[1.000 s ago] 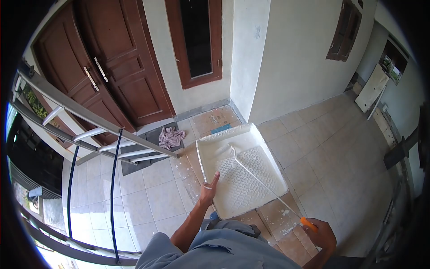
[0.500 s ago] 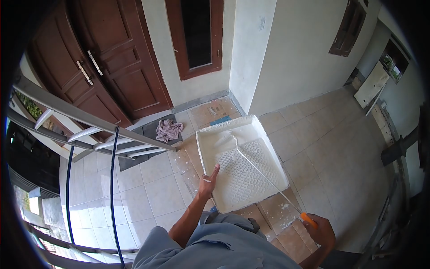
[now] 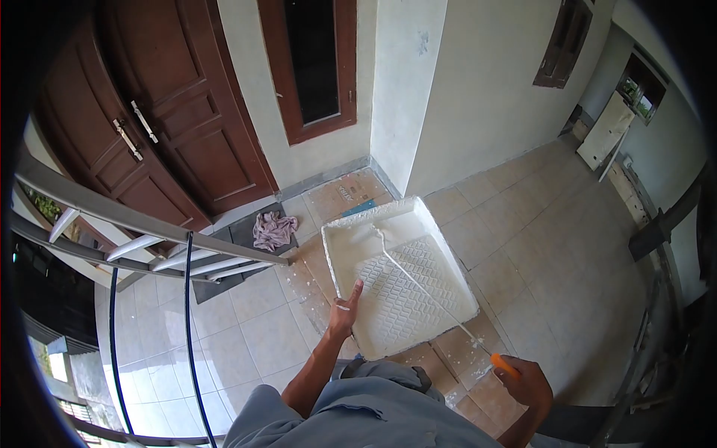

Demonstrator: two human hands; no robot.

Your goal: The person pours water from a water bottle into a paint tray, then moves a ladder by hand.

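Observation:
A large white paint tray [image 3: 452,261] with a ridged ramp sits in front of my body, coated in off-white paint. My left hand [image 3: 344,312] grips its left edge, thumb laid over the rim and the other fingers hidden below. In my right hand [image 3: 529,385] is a paint roller, its orange handle [image 3: 505,364] wrapped by closed fingers. The roller's thin rod [image 3: 426,282] crosses the tray diagonally. Its head lies in the paint at the far end and blends into the white, so its outline is hard to make out.
A metal ladder or rail [image 3: 172,228] with dark cords [image 3: 192,321] stands close on the left. Beyond are brown double doors [image 3: 160,97], a dark mat [image 3: 237,231] with a crumpled pink cloth [image 3: 275,230], paint-spotted cardboard [image 3: 347,196], and a pale wall corner [image 3: 407,97].
The view has shifted slightly, so the surroundings sit a little further left. Both hands keep their holds, and the roller head stays at the far end of the tray.

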